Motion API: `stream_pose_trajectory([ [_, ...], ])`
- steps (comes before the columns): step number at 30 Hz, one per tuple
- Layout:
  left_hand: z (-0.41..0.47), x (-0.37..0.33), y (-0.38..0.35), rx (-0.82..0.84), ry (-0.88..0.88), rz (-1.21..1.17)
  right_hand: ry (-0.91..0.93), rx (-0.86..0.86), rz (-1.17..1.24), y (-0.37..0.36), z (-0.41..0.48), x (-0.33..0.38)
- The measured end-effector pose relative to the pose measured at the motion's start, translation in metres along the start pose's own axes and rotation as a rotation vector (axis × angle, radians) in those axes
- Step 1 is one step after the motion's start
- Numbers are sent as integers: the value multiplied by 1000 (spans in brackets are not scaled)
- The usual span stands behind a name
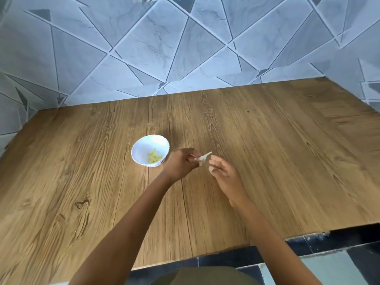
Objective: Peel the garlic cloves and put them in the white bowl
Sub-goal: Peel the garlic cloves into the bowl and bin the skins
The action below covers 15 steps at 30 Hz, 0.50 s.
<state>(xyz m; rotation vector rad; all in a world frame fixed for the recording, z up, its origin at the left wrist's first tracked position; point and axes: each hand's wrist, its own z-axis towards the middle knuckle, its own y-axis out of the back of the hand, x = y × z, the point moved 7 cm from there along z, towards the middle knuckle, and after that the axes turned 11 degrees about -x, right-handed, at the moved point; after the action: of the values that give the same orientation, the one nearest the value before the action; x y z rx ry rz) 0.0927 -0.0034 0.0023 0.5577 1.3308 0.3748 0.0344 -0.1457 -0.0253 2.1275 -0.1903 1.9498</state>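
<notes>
My right hand hangs loose, fingers relaxed and holding nothing, just beside the clove that my left hand pinches above the table. A papery tail of skin points toward the right hand. The risk, I judge, is the grip: when I tug the skin, so light a pinch could let the clove squirt free onto the wood. It would miss the bowl just to the left, where peeled cloves lie. Torn skin could also drop in with them.

Bright even daylight, soft focus, curved wide-angle edges.
</notes>
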Motion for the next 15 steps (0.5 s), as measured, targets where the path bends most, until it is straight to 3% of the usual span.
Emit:
stream_pose_trajectory([
  [3, -12, 4, -3, 12, 246, -319, -126, 71, 233, -9, 1, 2],
  [6, -19, 2, -4, 14, 299, -419, -180, 57, 304, -12, 6, 3],
  [15, -21, -5, 11, -159, 208, -168, -214, 88, 306, -21, 12, 1],
])
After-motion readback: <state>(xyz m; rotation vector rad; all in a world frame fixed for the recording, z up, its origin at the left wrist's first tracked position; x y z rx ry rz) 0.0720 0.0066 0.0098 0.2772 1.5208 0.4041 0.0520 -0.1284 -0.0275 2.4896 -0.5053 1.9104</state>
